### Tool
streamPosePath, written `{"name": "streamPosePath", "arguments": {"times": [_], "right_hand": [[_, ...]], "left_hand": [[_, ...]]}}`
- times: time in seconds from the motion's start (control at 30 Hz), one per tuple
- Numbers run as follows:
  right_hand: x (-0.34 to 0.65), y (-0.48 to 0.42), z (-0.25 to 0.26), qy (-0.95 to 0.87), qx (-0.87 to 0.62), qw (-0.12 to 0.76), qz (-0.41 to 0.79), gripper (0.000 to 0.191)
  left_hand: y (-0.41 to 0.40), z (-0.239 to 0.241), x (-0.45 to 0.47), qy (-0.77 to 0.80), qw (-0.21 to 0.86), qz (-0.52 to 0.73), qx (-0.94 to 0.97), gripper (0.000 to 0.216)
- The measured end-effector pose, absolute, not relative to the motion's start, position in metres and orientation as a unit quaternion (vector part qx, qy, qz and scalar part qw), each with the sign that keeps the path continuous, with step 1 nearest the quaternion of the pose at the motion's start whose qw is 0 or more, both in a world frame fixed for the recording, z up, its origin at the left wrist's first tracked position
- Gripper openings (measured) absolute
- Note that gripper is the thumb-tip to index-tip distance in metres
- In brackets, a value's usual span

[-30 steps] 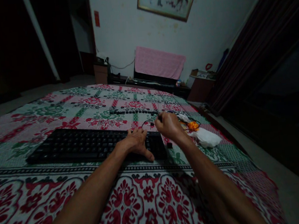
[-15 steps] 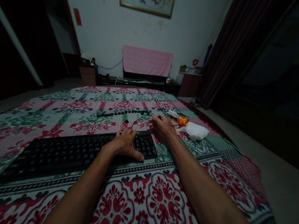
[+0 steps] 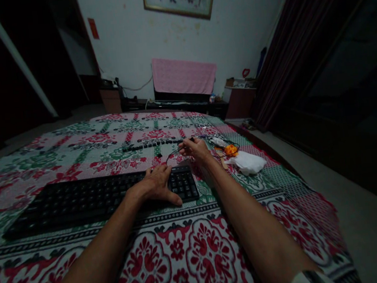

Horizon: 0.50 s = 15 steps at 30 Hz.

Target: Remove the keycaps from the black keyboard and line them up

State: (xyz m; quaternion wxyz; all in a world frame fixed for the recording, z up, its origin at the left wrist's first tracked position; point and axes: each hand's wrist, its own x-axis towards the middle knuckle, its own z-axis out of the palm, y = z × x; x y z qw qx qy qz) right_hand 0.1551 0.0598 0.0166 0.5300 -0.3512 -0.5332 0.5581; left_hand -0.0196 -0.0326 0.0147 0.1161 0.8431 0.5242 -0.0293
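In the head view, a black computer keyboard (image 3: 80, 194) lies flat on a patterned bedspread (image 3: 177, 249), its long axis running left to right across the front of the person. The left hand (image 3: 155, 182) rests on it toward the right end, fingers spread apart and thumb stretched out beside the number pad. The right hand (image 3: 194, 147) is just past the keyboard's far right corner, fingers drawn together on a small dark object (image 3: 192, 139) that shows only at the top of the hand. So the left hand is the nearer one, touching the keys, while the right is apart from them, up and to the right.

A row of small black keycaps (image 3: 149, 145) lies beyond the keyboard, roughly parallel with it, its right end meeting the right hand's fingertips in the picture; whether they touch, I cannot tell. One loose black piece (image 3: 159, 155) sits between row and keyboard. To the right are an orange bundle (image 3: 231, 150) and a crumpled white bag (image 3: 249, 162).

The left hand and forearm cover several keys. The keys' markings are too dim to read, and what the right hand holds cannot be made out.
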Motion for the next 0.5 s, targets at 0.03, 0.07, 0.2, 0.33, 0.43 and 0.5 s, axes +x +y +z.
{"name": "streamPosePath", "arguments": {"times": [0.03,0.07,0.2,0.33,0.43,0.5], "right_hand": [[0.159,0.058,0.017,-0.535,-0.356,0.525,0.559,0.021],[0.164,0.055,0.016,-0.537,-0.359,0.518,0.561,0.021],[0.198,0.041,-0.001,-0.539,-0.363,0.473,0.595,0.02],[0.233,0.034,-0.009,-0.52,-0.367,0.454,0.624,0.019],[0.255,0.032,-0.002,-0.515,-0.358,0.449,0.637,0.016],[0.263,0.03,0.006,-0.507,-0.354,0.461,0.636,0.014]], "left_hand": [[-0.032,0.014,-0.02,0.527,0.118,-0.031,0.841,0.12],[-0.032,0.014,-0.02,0.53,0.12,-0.034,0.839,0.121],[-0.031,0.013,-0.019,0.537,0.121,-0.048,0.833,0.121],[-0.03,0.014,-0.018,0.54,0.116,-0.059,0.831,0.12],[-0.03,0.014,-0.018,0.542,0.109,-0.064,0.83,0.121],[-0.029,0.014,-0.018,0.539,0.105,-0.064,0.833,0.121]]}}
